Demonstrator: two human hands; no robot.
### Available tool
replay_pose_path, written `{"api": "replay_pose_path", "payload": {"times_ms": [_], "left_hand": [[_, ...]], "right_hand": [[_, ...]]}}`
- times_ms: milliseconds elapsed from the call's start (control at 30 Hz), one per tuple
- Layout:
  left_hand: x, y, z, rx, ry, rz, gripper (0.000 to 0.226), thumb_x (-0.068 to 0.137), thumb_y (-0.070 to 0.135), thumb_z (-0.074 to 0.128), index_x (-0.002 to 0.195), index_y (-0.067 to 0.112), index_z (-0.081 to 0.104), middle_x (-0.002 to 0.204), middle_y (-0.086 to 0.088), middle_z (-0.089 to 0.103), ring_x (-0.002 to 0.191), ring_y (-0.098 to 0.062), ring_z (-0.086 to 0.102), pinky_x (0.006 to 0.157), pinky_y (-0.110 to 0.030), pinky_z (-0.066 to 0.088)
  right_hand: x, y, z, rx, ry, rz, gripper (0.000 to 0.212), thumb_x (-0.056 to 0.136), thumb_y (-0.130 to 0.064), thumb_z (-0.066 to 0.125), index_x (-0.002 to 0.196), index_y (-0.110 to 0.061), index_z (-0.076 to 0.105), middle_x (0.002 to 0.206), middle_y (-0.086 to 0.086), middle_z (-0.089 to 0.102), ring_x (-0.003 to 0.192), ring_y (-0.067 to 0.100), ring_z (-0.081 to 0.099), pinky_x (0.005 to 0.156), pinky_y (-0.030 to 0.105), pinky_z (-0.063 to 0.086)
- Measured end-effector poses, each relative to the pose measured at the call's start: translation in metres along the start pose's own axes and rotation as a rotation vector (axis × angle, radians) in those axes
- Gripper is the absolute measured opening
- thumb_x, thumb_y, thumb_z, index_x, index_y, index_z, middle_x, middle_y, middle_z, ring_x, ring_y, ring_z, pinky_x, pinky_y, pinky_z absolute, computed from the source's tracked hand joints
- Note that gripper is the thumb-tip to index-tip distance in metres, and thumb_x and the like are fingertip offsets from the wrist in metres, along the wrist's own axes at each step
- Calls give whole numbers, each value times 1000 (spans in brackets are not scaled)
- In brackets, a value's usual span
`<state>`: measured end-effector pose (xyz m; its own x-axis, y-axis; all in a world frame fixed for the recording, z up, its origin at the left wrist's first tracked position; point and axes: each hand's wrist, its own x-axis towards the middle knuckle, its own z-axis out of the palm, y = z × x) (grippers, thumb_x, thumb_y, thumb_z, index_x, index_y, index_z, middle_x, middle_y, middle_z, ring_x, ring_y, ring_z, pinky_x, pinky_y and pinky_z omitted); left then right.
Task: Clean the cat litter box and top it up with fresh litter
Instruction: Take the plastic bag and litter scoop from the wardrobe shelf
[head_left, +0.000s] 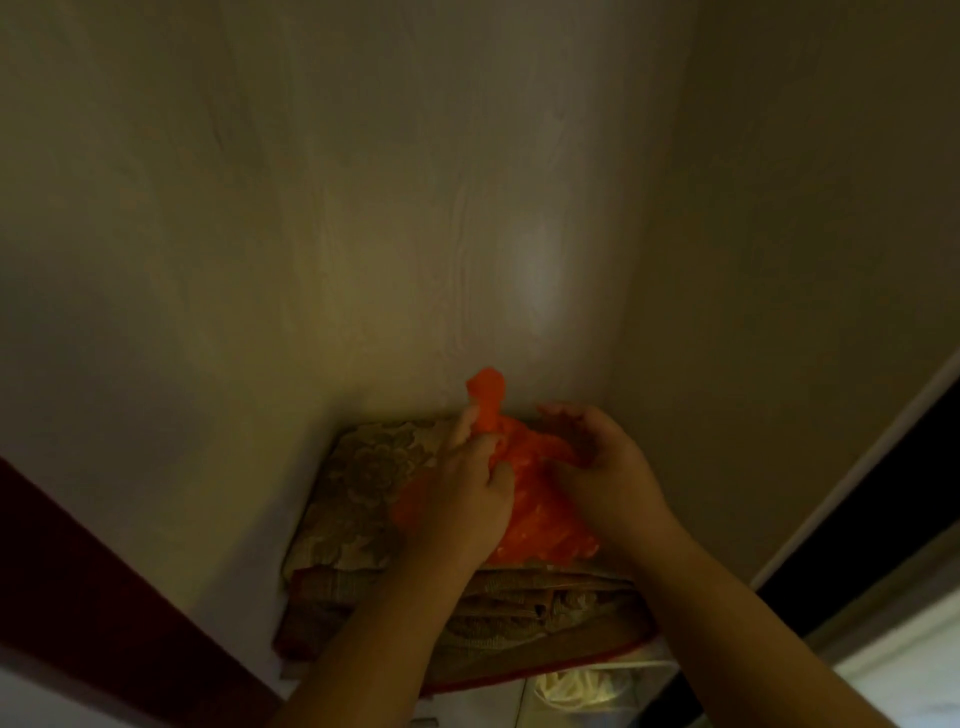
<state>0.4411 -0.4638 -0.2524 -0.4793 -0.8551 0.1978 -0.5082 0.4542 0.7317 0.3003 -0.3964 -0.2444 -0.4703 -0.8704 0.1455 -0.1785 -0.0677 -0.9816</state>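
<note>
Step judged: fetching a waste bag; orange plastic bag (540, 514) lies lower centre on folded patterned cloth (363, 493); left hand (462, 499) fingers pinch its neck, right hand (597, 467) cups it with curled fingers; next, lift and open it.

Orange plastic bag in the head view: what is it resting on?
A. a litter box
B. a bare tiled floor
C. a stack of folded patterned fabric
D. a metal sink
C: the orange plastic bag lies on top of the stack of folded patterned fabric against the wall, with the left hand gripping its bunched top and the right hand cupped at its other side.
</note>
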Motion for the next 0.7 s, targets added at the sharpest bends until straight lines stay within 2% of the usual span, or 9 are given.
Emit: {"api": "replay_pose_path", "payload": {"times_ms": [133,200,267,333,400,533,600,633,700], "left_hand": [[-6,-1,0,-120,-16,15,41,102,30,48,139,46,46,130,14,58,114,-9,58,91,-29,48],[-10,-4,2,-209,-78,-4,43,103,54,40,145,57,35,142,22,49,126,-2,49,104,-31,43],[-11,-12,4,-239,-143,-56,63,88,85,28,145,57,35,151,22,42,135,-3,42,114,-38,37],[-13,-18,7,-137,-154,-46,82,75,96,27,139,49,44,140,20,48,130,-8,47,109,-39,41],[-15,-25,11,-11,-110,-11,89,69,96,36,138,41,49,131,19,41,129,-9,40,105,-33,38],[-19,-42,18,-7,-91,-8,86,63,80,68,134,38,46,160,19,6,136,3,16,98,-20,31],[-19,-50,20,-138,-181,-74,82,70,59,81,138,39,40,157,9,28,125,6,38,89,-13,36],[-19,-53,20,-181,-216,-107,80,75,51,82,141,41,37,142,15,43,111,13,44,82,-9,38],[-20,-62,22,-166,-216,-127,72,86,41,77,145,41,36,113,30,46,93,17,45,75,-6,36]], "right_hand": [[1,0,5,-33,16,1,44,84,15,53,93,-23,72,96,-5,76,93,13,72,82,32,59],[1,2,8,-26,-1,37,36,87,10,54,91,-20,74,93,-1,76,88,15,73,77,34,60],[0,4,14,55,-24,86,27,90,0,54,88,-17,75,91,3,76,87,17,71,77,34,57],[-1,9,20,214,-56,199,25,93,-11,50,90,-10,74,97,7,74,93,22,69,81,38,54],[-1,14,24,414,-93,336,28,92,-16,45,96,-8,72,101,12,69,95,26,64,82,41,51],[-2,29,31,525,-188,373,25,86,-1,46,94,-13,66,94,9,64,84,22,61,69,36,53],[0,37,34,507,-255,381,29,82,11,48,87,-13,63,86,7,66,76,20,62,65,33,52],[1,40,35,480,-310,379,31,80,14,49,83,-14,63,85,7,66,75,21,63,66,33,52],[5,46,35,353,-398,363,31,81,15,54,78,-14,65,84,10,68,77,23,64,69,33,53]]}}
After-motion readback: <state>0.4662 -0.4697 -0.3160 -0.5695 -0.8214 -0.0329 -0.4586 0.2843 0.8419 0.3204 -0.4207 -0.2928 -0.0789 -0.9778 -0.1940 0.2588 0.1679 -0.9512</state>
